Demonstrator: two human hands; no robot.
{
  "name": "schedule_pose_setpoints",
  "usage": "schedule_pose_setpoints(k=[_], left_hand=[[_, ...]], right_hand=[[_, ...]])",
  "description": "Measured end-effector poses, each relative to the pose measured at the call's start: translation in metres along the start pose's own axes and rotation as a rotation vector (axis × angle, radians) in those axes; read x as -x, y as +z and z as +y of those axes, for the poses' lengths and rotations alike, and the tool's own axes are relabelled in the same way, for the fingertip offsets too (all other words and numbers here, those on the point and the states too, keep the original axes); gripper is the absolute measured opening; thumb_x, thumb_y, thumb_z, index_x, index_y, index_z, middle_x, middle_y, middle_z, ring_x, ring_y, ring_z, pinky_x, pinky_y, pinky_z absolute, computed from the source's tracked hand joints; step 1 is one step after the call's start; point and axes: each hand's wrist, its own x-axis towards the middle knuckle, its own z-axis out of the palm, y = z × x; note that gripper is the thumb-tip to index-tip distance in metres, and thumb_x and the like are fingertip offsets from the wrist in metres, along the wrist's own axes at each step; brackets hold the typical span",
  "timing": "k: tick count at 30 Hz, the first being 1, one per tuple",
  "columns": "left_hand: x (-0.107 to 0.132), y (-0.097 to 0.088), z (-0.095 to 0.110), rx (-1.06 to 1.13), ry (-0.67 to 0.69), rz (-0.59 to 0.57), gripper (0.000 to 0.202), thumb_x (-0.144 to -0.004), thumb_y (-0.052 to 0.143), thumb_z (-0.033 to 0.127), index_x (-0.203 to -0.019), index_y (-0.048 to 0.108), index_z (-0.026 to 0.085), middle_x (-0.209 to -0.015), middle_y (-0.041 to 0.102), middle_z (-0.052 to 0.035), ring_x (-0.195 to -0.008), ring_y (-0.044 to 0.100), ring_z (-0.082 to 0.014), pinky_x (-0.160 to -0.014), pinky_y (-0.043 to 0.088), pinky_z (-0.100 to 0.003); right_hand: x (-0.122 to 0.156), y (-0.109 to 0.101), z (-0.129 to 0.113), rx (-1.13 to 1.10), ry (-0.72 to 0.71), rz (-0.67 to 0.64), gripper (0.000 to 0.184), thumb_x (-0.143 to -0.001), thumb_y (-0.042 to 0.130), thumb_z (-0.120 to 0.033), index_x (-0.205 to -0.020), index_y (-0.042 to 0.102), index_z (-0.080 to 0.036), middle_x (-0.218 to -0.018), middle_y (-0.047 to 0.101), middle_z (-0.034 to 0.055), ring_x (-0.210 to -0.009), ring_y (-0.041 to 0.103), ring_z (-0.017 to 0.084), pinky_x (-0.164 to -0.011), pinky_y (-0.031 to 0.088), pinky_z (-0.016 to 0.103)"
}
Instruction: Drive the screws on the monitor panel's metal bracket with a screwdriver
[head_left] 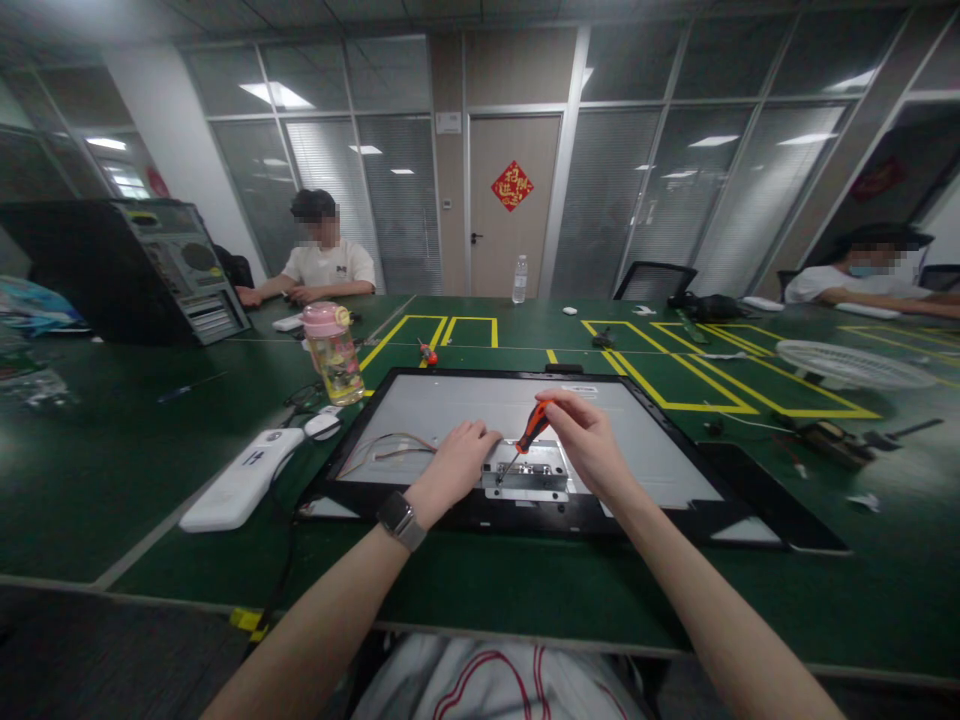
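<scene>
A monitor panel (660, 450) lies face down on the green table (112, 470), near the middle of the near edge, its pale grey back framed in black. Near the panel's near edge sits a small metal bracket (534, 476).

The right hand (589, 440) comes in from the right and holds a screwdriver (531, 432) with an orange and black handle. Its fingers pinch the handle near the top, and the shaft slants down and left so that the tip meets the bracket's left part.

The left hand (459, 458), with a wristwatch (401, 520) on the wrist, rests on the panel just left of the bracket. Its fingers are bent and drawn together, their tips pressed on the panel's back rather than closed around anything. Thin wires (390, 445) run across the panel to the left of this hand.

Left of the panel lie a long white device (241, 480) and a white mouse (322, 426). A pink-lidded bottle (332, 352) stands beyond them, and a black computer case (135, 265) lies farther left. A white fan grille (851, 362) rests on the table to the far right. Two other people sit at the far side, one at the left (326, 262) and one at the right (862, 275).
</scene>
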Motion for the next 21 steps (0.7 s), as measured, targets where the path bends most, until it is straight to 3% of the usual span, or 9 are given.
schedule_pose_setpoints(k=[5, 8, 13, 17, 21], left_hand=[[-0.0006, 0.0002, 0.0005, -0.002, -0.001, 0.007, 0.048, -0.088, 0.042, -0.002, -0.129, 0.055, 0.019, -0.113, 0.059, -0.0088, -0.106, 0.053, -0.0238, -0.093, 0.045, -0.035], [-0.0007, 0.0017, -0.0003, -0.003, 0.003, 0.014, 0.050, -0.088, 0.042, -0.003, -0.130, 0.055, 0.019, -0.113, 0.059, -0.0088, -0.106, 0.053, -0.0239, -0.093, 0.045, -0.035], [-0.0005, 0.0009, -0.0003, 0.002, 0.002, 0.011, 0.048, -0.089, 0.041, -0.002, -0.130, 0.055, 0.019, -0.113, 0.059, -0.0090, -0.105, 0.053, -0.0238, -0.093, 0.045, -0.035], [0.0003, -0.0028, 0.0015, 0.017, -0.002, -0.004, 0.047, -0.089, 0.041, -0.002, -0.130, 0.055, 0.018, -0.114, 0.059, -0.0098, -0.108, 0.053, -0.0239, -0.096, 0.045, -0.036], [0.0004, -0.0032, 0.0016, 0.026, -0.006, -0.016, 0.049, -0.089, 0.040, -0.002, -0.131, 0.054, 0.019, -0.114, 0.058, -0.0100, -0.108, 0.053, -0.0238, -0.096, 0.044, -0.036]], right_hand=[[0.0011, 0.0028, -0.0080, -0.053, 0.042, -0.095, 0.029, -0.084, 0.071, -0.049, -0.106, 0.076, -0.030, -0.097, 0.076, 0.0036, -0.099, 0.068, 0.023, -0.099, 0.046, 0.044], [0.0008, 0.0022, -0.0068, -0.053, 0.039, -0.078, 0.028, -0.084, 0.071, -0.050, -0.102, 0.076, -0.029, -0.098, 0.076, 0.0040, -0.101, 0.067, 0.023, -0.099, 0.046, 0.043], [0.0004, -0.0001, -0.0033, -0.009, 0.046, -0.056, 0.023, -0.078, 0.078, -0.046, -0.096, 0.077, -0.030, -0.089, 0.073, 0.0010, -0.085, 0.066, 0.020, -0.090, 0.050, 0.039], [0.0013, 0.0029, -0.0090, -0.083, 0.061, -0.112, 0.027, -0.084, 0.072, -0.047, -0.105, 0.075, -0.030, -0.096, 0.075, 0.0032, -0.096, 0.067, 0.022, -0.095, 0.048, 0.042], [0.0005, 0.0043, -0.0105, -0.107, 0.069, -0.109, 0.027, -0.084, 0.071, -0.049, -0.101, 0.075, -0.029, -0.099, 0.075, 0.0047, -0.099, 0.067, 0.024, -0.098, 0.047, 0.044]])
